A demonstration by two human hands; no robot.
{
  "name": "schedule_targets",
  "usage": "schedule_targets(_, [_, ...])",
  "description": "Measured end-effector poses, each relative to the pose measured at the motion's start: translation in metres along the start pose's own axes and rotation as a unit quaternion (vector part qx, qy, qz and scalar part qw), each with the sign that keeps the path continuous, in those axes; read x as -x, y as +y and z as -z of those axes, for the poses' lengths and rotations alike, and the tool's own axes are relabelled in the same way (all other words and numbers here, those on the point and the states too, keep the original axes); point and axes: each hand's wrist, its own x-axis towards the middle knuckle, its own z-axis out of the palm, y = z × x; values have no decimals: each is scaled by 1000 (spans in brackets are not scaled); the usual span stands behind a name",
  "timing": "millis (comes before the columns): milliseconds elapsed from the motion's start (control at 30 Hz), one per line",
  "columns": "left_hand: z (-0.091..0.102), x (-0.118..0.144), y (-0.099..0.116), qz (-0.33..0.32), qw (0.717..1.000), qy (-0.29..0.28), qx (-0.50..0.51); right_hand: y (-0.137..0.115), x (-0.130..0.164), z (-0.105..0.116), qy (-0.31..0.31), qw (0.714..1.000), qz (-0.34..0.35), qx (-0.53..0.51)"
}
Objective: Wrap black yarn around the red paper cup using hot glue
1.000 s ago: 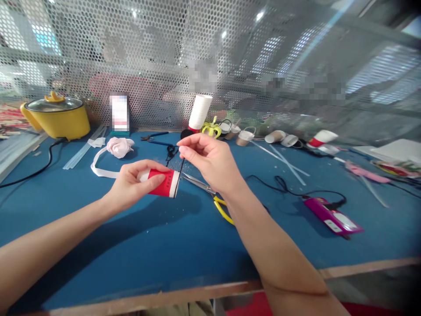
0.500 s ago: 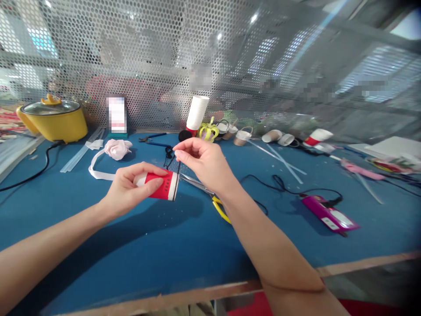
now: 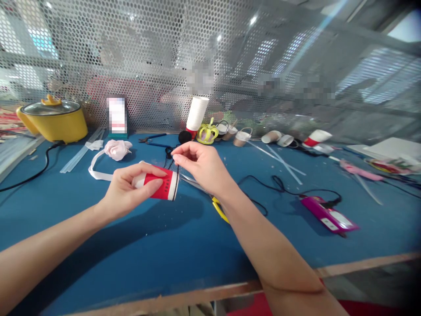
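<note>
Above the middle of the blue bench (image 3: pixel 138 259), the left hand (image 3: pixel 126 191) grips a red paper cup (image 3: pixel 160 184) on its side, while the right hand (image 3: pixel 200 164) pinches a thin black cord (image 3: pixel 178 169) at the cup's rim. The cord seems only partly fixed, with fastening left; yellow-handled scissors (image 3: pixel 210 196) lie behind.

We record a craft workshop bench: blue work table (image 3: pixel 164 259) backed by perforated metal screen (image 3: pixel 131 52). Far edge carries paper cup stack (image 3: pixel 196 113), glue sticks (image 3: pixel 80 151), pliers (image 3: pixel 154 139); yellow pot (image 3: pixel 52 119) far left, purple tool (image 3: pixel 327 215) right.
</note>
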Motion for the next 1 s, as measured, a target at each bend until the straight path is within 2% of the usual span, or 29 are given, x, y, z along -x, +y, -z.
schedule_targets(533, [0,0,4,6,1000,16,-22,2,0,-1,-16,1000,-6,-3])
schedule_targets(1000, [1,1,5,-28,999,27,-32,1,1,-3,-27,999,-13,-11])
